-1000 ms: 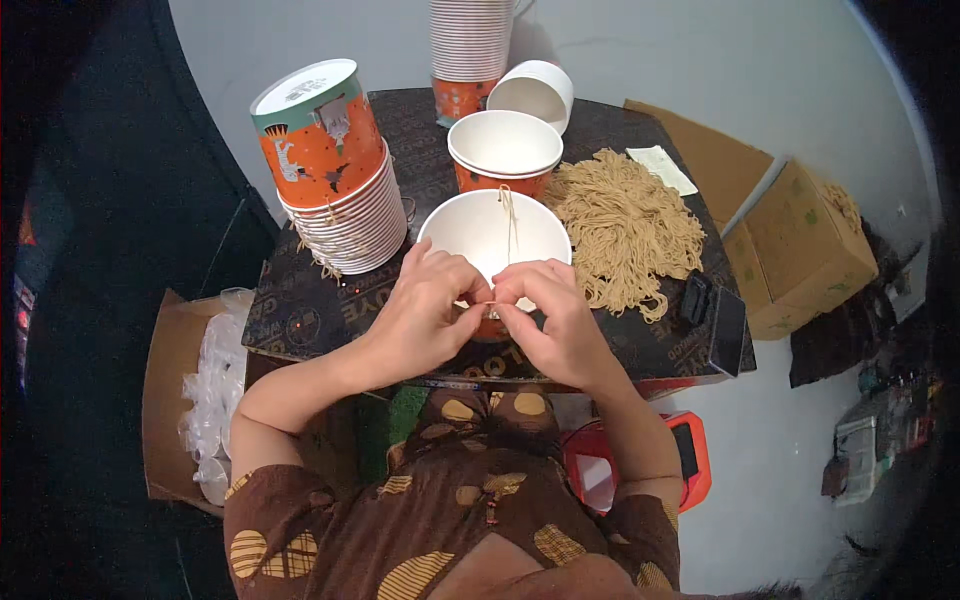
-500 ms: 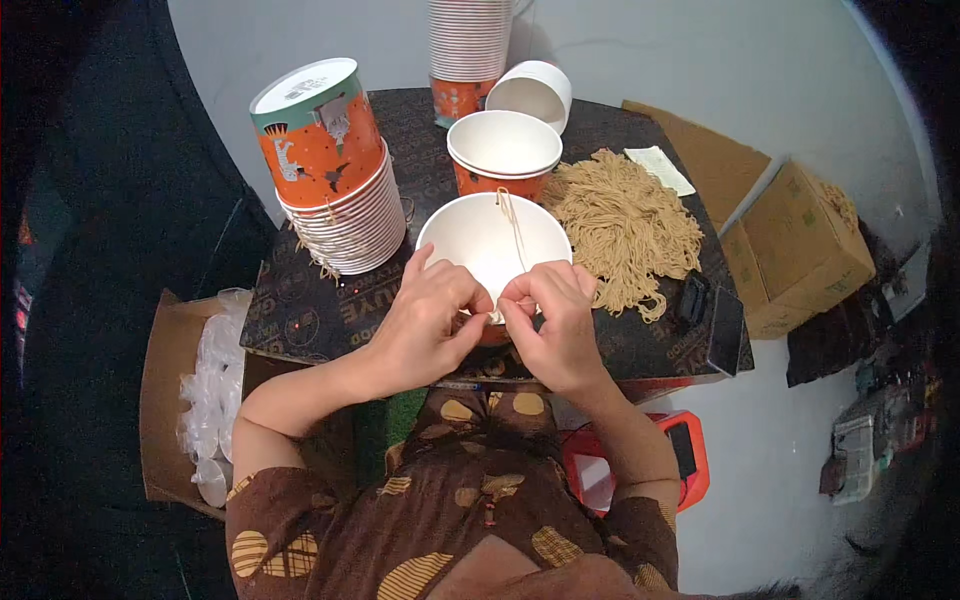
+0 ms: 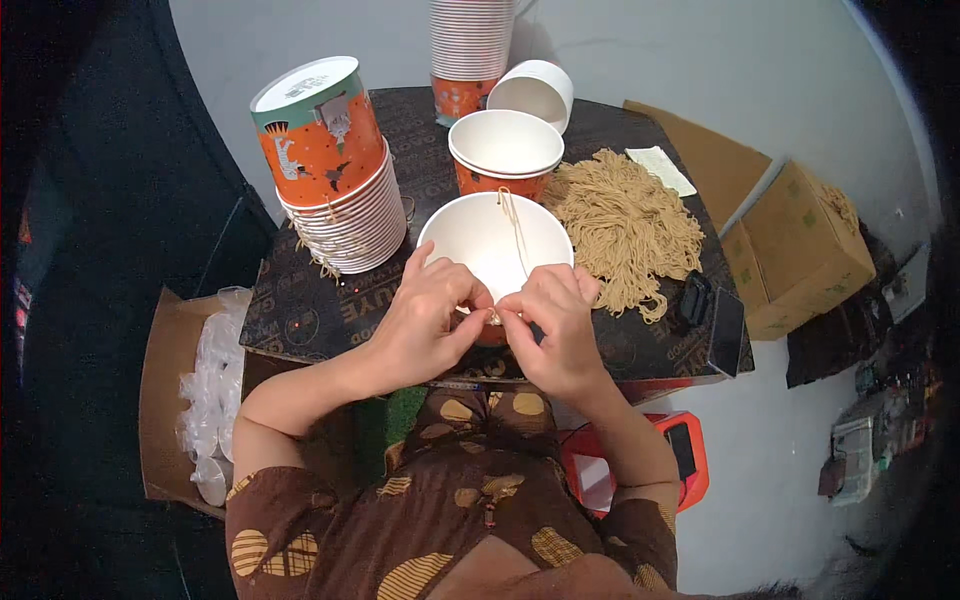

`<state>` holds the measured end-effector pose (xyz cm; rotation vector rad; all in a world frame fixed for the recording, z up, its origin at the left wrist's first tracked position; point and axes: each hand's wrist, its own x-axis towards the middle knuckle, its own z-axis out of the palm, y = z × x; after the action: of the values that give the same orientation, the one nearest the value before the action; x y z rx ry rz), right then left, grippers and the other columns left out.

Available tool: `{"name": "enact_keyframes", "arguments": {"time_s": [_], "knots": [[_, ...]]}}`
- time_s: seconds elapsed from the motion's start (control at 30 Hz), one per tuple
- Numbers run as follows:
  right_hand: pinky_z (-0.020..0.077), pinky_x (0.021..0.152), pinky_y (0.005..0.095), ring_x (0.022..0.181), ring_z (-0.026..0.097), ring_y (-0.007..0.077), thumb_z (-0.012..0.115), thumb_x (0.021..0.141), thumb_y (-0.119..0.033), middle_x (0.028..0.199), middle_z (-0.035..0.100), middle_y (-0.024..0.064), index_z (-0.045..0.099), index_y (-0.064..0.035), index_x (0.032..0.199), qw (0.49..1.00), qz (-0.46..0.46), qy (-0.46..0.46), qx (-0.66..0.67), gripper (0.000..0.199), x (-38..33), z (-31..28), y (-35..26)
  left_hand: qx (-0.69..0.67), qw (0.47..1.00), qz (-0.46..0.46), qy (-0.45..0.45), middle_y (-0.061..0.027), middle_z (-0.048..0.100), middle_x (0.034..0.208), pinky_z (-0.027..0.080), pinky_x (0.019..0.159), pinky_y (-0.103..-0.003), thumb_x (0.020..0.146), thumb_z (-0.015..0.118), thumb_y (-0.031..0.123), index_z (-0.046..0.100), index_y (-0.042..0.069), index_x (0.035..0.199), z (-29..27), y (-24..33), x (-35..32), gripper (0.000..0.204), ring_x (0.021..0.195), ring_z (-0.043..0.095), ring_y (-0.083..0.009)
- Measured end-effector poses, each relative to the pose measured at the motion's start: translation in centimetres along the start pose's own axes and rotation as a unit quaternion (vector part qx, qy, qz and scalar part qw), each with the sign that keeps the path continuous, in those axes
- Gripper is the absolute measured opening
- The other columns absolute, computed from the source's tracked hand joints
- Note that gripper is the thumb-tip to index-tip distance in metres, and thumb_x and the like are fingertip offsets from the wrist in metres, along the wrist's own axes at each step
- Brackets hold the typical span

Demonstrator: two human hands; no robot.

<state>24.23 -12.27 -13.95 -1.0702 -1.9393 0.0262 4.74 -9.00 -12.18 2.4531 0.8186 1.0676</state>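
A white-lined paper bucket stands upright at the near edge of the table, right in front of me. A thin tan cord is looped at its far rim and hangs down inside toward my right hand. My left hand and my right hand meet at the near rim. The thumb and fingertips of each are pinched together on the end of the cord, where a small pale bit shows between them. The fingertips hide most of that spot.
Behind stand two nested buckets, a bucket on its side and a tall stack. Upside-down orange buckets are stacked at left. A heap of tan cords lies right, near a black object. Cardboard boxes flank the table.
My right fingers have shifted slightly at the near rim, and the pinch on the cord sits a little closer to my left fingertips. The buckets stay practically where they were.
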Motion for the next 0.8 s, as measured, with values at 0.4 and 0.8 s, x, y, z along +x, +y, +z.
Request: {"name": "enact_keyframes", "arguments": {"time_s": [0.4, 0.8], "knots": [[0.0285, 0.087, 0.0415, 0.092, 0.052, 0.0215, 0.075, 0.075, -0.01, 0.083, 0.055, 0.001, 0.069, -0.0129, 0.081, 1.0, 0.008, 0.004, 0.02, 0.009, -0.15, 0.2, -0.09, -0.015, 1.0, -0.013, -0.022, -0.0052, 0.06, 0.081, 0.026, 0.113, -0.057, 0.082, 0.068, 0.002, 0.06, 0.007, 0.088, -0.01, -0.74, 0.18, 0.011, 0.086, 0.062, -0.0247], [0.0283, 0.089, 0.0408, 0.095, 0.051, 0.0216, 0.074, 0.079, -0.012, 0.086, 0.057, 0.0013, 0.07, -0.0115, 0.082, 0.997, 0.045, 0.001, 0.056, 0.006, -0.11, 0.08, -0.1, -0.042, 0.998, 0.037, 0.01, -0.0035, 0.058, 0.083, 0.021, 0.116, -0.059, 0.082, 0.069, 0.002, 0.058, 0.007, 0.091, 0.28, -0.83, -0.4, 0.015, 0.084, 0.061, -0.0233]]}}
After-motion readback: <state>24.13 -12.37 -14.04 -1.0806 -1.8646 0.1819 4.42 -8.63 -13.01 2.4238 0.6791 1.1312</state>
